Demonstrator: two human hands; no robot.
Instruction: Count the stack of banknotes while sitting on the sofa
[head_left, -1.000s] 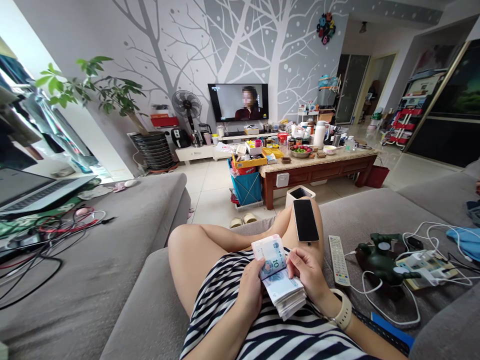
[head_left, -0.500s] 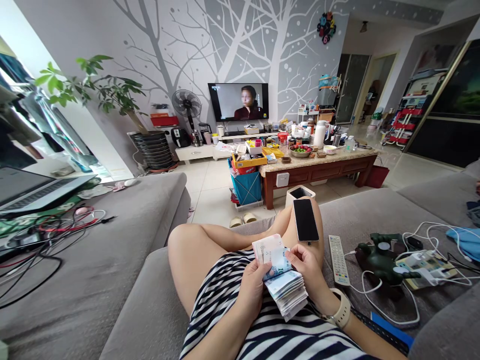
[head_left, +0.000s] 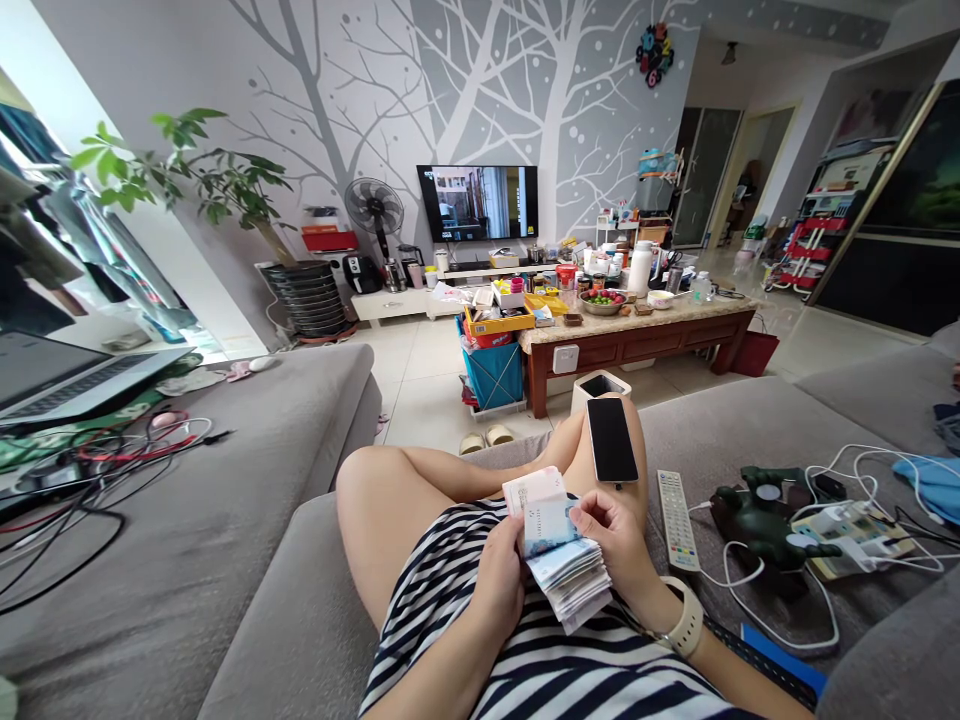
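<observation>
A thick folded stack of banknotes [head_left: 574, 585] rests over my lap on a striped garment [head_left: 442, 570]. My left hand [head_left: 501, 570] is closed on the stack's left side, its fingertips partly hidden behind the notes. With thumb and fingers pinched, my right hand [head_left: 611, 530] grips the upper right edge of a bluish banknote [head_left: 547, 527]. A pinkish note [head_left: 529, 488] sticks out beyond it. Over my right knee lies a dark-screened phone [head_left: 611, 440], just past the notes. A pale watch [head_left: 684, 615] is strapped round my right wrist.
On the grey sofa to my right lie a remote control [head_left: 677, 520], a dark green figure [head_left: 772, 520], white cables and a power strip [head_left: 862, 540]. A laptop [head_left: 82, 375] and tangled cords sit on the left. Ahead stands a loaded coffee table [head_left: 637, 345] beside a bin [head_left: 600, 385].
The bluish note has flipped or shifted, showing a different part of its face. My left thumb has drawn back from the top of the notes. The television picture has changed.
</observation>
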